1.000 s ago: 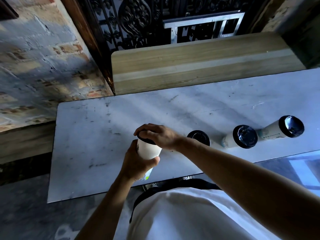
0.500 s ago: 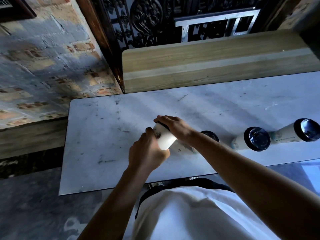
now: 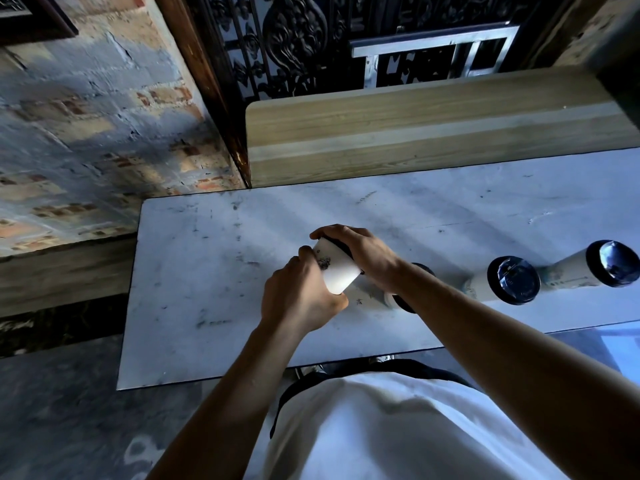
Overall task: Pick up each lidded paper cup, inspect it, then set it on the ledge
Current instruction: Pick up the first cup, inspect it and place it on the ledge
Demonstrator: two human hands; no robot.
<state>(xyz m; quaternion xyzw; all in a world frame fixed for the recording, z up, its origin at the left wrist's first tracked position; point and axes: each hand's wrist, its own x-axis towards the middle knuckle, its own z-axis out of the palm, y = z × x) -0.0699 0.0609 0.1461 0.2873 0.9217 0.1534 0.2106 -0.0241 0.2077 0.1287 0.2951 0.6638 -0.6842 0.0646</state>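
Note:
A white paper cup [image 3: 337, 270] with a black lid is held tilted above the white table [image 3: 214, 271], its base toward me. My left hand [image 3: 299, 296] grips the cup's lower body. My right hand [image 3: 362, 252] wraps the lidded top. Three more lidded cups stand on the table to the right: one [image 3: 403, 299] mostly hidden behind my right forearm, a second [image 3: 512, 280], and a third [image 3: 611, 268] near the right edge. The wooden ledge [image 3: 433, 133] runs behind the table.
A brick wall [image 3: 86, 133] is at the left. A dark carved screen [image 3: 311, 39] and a metal frame [image 3: 433, 53] stand behind the ledge. The table's near edge is just in front of my body.
The cup has gone from upright to tilted, its base swung toward me, and both hands have turned with it. The view has shifted left.

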